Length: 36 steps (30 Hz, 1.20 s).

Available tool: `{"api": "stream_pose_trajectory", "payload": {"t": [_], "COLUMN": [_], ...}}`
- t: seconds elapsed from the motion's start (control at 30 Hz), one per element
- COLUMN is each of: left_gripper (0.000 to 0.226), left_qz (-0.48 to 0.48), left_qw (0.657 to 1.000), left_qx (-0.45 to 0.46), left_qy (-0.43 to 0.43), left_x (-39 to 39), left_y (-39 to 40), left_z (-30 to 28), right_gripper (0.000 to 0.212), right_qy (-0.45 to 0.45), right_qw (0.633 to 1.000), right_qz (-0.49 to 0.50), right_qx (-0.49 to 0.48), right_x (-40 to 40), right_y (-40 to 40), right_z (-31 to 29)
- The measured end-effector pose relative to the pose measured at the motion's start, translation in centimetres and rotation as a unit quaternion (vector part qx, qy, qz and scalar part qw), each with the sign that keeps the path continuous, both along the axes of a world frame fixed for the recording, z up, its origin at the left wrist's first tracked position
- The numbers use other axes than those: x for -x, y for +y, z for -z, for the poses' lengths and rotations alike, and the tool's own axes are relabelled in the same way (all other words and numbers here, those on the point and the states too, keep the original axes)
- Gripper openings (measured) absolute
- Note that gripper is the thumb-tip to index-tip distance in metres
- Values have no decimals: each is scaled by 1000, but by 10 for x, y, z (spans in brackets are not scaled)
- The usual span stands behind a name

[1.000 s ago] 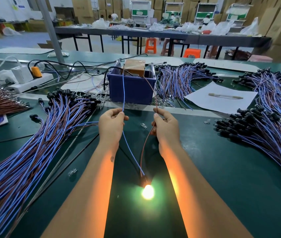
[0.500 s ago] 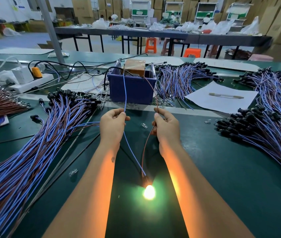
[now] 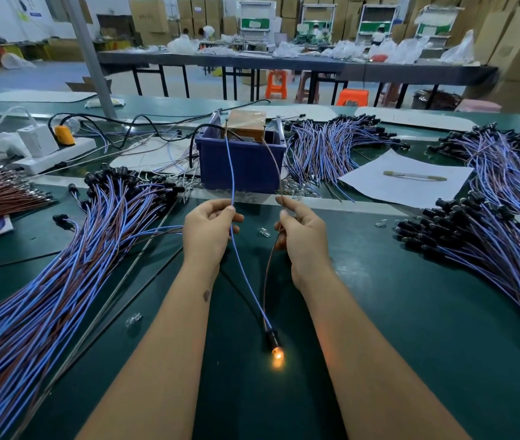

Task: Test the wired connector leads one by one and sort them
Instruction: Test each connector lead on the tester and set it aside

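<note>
**Lamp dims to a small orange glow**

The lamp [image 3: 277,355] at the near end of the lead has faded from a bright greenish-white flare to a faint orange point; both hands have hardly shifted. It lies on the green table [image 3: 411,328] between the forearms, in its black holder [image 3: 272,338]. From there the blue wire [image 3: 246,281] runs up to the left hand [image 3: 209,231], pinched between thumb and forefinger, and the brown wire [image 3: 268,274] to the right hand [image 3: 303,236], pinched the same way. Both wires go on to the brown block [image 3: 247,123] in the blue bin [image 3: 241,165] just beyond. A large heap of leads [image 3: 62,274] lies at the left, another [image 3: 490,236] at the right, a third [image 3: 328,147] beside the bin. Farther right is a white sheet [image 3: 404,182] with a pen [image 3: 414,176]; far left, a power strip [image 3: 52,154].
</note>
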<state>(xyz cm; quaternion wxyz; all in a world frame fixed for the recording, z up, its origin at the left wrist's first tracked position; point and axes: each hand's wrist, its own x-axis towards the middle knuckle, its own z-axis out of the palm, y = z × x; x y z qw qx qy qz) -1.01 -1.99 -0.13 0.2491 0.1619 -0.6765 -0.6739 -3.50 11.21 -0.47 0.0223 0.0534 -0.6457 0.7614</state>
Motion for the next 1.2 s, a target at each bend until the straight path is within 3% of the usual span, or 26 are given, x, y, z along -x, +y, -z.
{"api": "stream_pose_trajectory", "payload": {"t": [0.13, 0.2, 0.33, 0.5, 0.6, 0.77, 0.83, 1.0, 1.1, 1.2], "left_gripper": [12, 15, 16, 11, 4, 12, 14, 17, 19, 20], "left_qz": [105, 135, 130, 125, 125, 103, 83, 57, 44, 23], "left_qw": [994, 991, 991, 989, 983, 954, 948, 936, 932, 965], "left_qx": [-20, -15, -24, -77, -132, -274, -299, -338, -348, -246], "left_qy": [20, 17, 19, 17, 26, 61, 67, 76, 89, 83], "left_x": [-3, -3, -3, -3, -4, -5, -5, -5, -4, -3], "left_y": [10, 14, 13, 14, 13, 10, 8, 5, 3, 3], "left_z": [-3, -2, -2, -3, -6, -13, -14, -12, -10, -5], "right_gripper": [42, 37, 19, 17, 29, 59, 69, 24, 22, 23], "right_qy": [55, 84, 74, 88, 96, 137, 148, 125, 64, -19], "right_qw": [996, 993, 996, 993, 991, 969, 960, 973, 987, 973], "right_qz": [-69, -77, -23, -50, -86, -161, -218, -194, -130, -95], "right_qx": [-7, -23, -50, -58, -42, -128, -95, -16, 73, 210], "right_x": [-8, -11, -9, -9, -9, -10, -12, -13, -8, -5], "right_y": [-4, -6, -5, -4, -2, -2, -4, -1, 6, 9], "right_z": [-2, -3, -1, 0, 1, 1, 1, -3, -5, -10]}}
